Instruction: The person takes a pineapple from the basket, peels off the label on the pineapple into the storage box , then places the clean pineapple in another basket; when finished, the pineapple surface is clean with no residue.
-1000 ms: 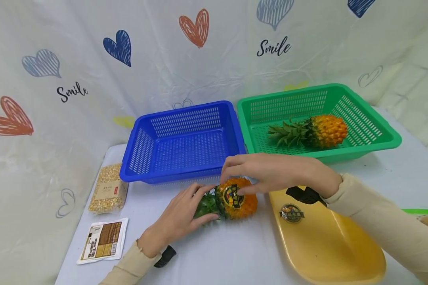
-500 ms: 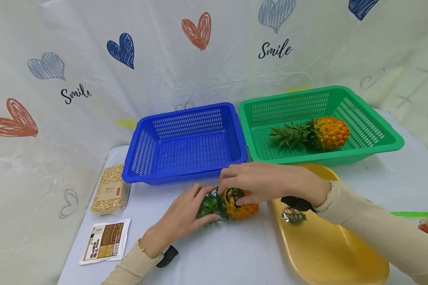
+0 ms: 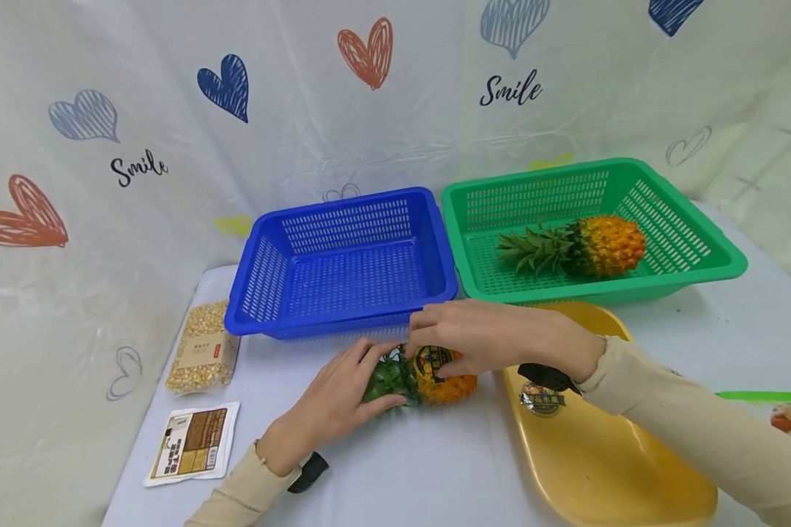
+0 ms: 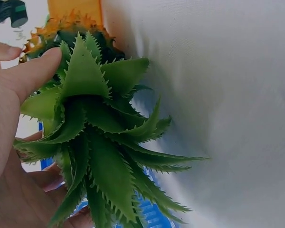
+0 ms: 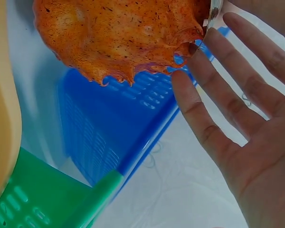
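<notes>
A toy-like pineapple (image 3: 460, 389), orange with a green crown, lies on the table before me. My left hand (image 3: 332, 391) holds it by the crown; in the left wrist view the thumb lies on one side of the green leaves (image 4: 102, 118) and the fingers on the other. A round black sticker (image 3: 428, 362) with a banner is on the fruit's top. My right hand (image 3: 474, 333) reaches over it, fingertips and thumb at the sticker's edges. The right wrist view has these fingers (image 5: 237, 90) nearly straight, tips touching the sticker's clear edge.
Behind stand a blue basket (image 3: 349, 322) and a green basket (image 3: 672, 278) holding another pineapple (image 3: 609, 245). A yellow tray (image 3: 606, 454) with a similar sticker (image 3: 542, 400) lies under my right forearm. Left are a corn kernel bag (image 3: 201, 351) and a white-edged packet (image 3: 194, 443). A green-edged package (image 3: 774, 413) lies right.
My right hand has come slightly lower over the sticker and stayed there. The left hand and the pineapple have hardly moved; the whole view has shifted a little.
</notes>
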Tool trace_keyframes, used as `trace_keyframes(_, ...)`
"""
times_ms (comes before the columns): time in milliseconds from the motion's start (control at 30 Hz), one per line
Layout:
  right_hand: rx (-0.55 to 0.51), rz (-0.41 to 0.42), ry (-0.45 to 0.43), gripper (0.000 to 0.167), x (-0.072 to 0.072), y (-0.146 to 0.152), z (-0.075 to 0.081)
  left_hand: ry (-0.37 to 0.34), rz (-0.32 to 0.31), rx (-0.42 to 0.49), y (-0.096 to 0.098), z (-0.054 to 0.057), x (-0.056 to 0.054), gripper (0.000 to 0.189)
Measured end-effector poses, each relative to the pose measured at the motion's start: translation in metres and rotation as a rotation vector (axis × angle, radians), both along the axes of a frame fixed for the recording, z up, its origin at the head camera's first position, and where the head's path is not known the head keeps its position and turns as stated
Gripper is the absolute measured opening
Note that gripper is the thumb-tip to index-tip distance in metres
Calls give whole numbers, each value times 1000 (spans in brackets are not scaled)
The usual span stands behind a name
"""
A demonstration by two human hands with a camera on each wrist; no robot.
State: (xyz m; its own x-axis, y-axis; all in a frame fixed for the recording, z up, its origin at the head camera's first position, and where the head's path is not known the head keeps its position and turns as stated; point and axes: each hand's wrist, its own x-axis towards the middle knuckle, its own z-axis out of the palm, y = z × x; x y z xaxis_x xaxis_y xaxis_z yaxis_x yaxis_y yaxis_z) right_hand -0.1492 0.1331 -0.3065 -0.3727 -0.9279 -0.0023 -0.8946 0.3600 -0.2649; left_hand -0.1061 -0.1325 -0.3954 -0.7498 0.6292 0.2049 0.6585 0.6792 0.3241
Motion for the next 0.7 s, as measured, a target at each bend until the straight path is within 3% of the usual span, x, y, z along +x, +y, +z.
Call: trace_keyframes(700, -118, 64, 68, 25, 0, -3, 1, -18, 10, -24, -1, 2, 0, 71)
